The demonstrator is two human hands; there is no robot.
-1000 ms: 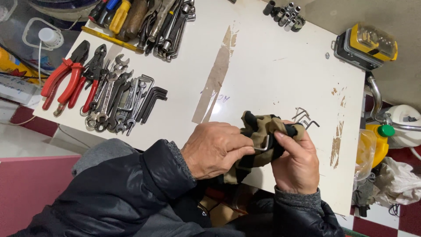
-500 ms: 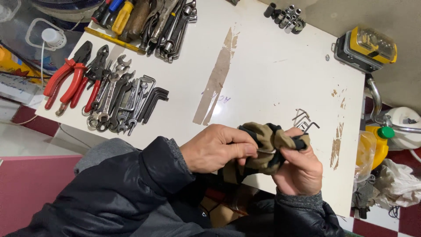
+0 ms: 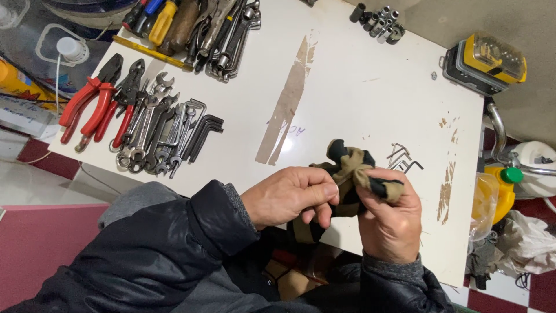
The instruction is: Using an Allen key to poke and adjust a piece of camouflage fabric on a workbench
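Note:
Both my hands hold a crumpled tan and black cloth over the near edge of the white table. My left hand pinches the cloth from the left with thumb and fingers. Gripping its right end is my right hand, thumb on top. The lower part of the cloth hangs down between my hands, partly hidden. A small set of metal hex keys lies on the table just beyond my right hand.
Red-handled pliers and several wrenches lie at the table's left. Screwdrivers and more tools sit at the far left, sockets at the far edge. A yellow and black case stands at the right corner, a yellow bottle beside the table.
The cloth has been twisted and bunched tighter between my hands. My hands shifted slightly and my right thumb now presses on top of the cloth.

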